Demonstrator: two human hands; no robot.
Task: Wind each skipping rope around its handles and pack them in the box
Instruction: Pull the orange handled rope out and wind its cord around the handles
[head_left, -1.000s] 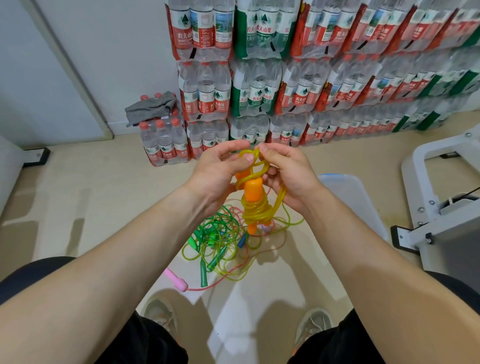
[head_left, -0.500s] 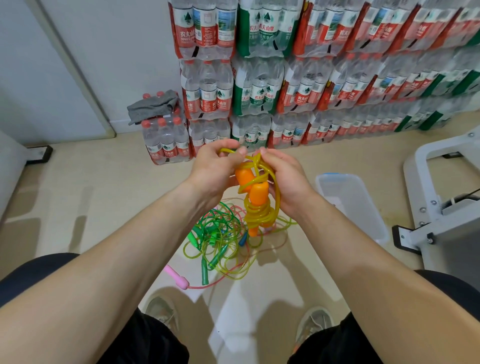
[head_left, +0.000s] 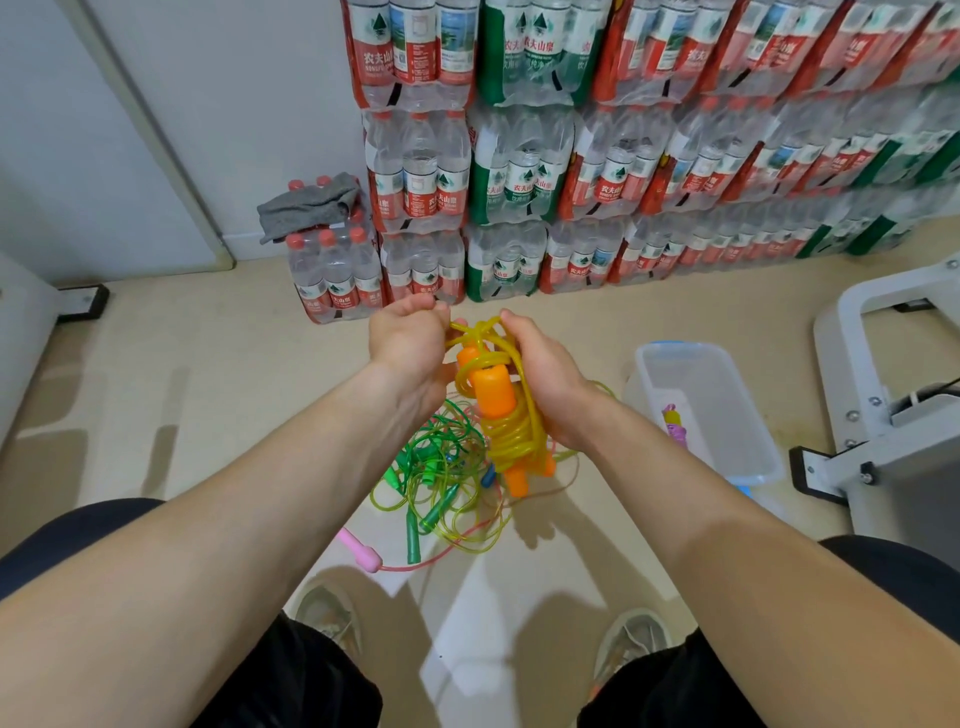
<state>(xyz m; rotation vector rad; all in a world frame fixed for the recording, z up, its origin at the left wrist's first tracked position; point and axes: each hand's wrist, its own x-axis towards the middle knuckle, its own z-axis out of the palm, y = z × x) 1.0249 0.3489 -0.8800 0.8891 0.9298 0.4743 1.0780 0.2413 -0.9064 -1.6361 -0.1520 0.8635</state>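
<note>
I hold an orange-handled skipping rope (head_left: 493, 397) upright in front of me, its yellow cord coiled around both handles. My right hand (head_left: 545, 379) grips the bundle from the right side. My left hand (head_left: 410, 345) pinches the loose yellow cord end at the top of the handles. On the floor below lies a tangle of green ropes (head_left: 436, 478) and a pink-handled rope (head_left: 361, 551). The clear plastic box (head_left: 748, 441) stands on the floor to the right, with a wound purple rope (head_left: 675, 428) inside.
Stacked packs of water bottles (head_left: 519, 166) line the wall ahead, with a grey cloth (head_left: 306, 205) on a low pack. A grey metal frame (head_left: 883, 395) stands at the right. My knees and shoes (head_left: 628, 639) are at the bottom.
The bundle and both hands have shifted slightly right and down. My left hand has drawn the cord end leftward across the handle tops. The box interior has come into view.
</note>
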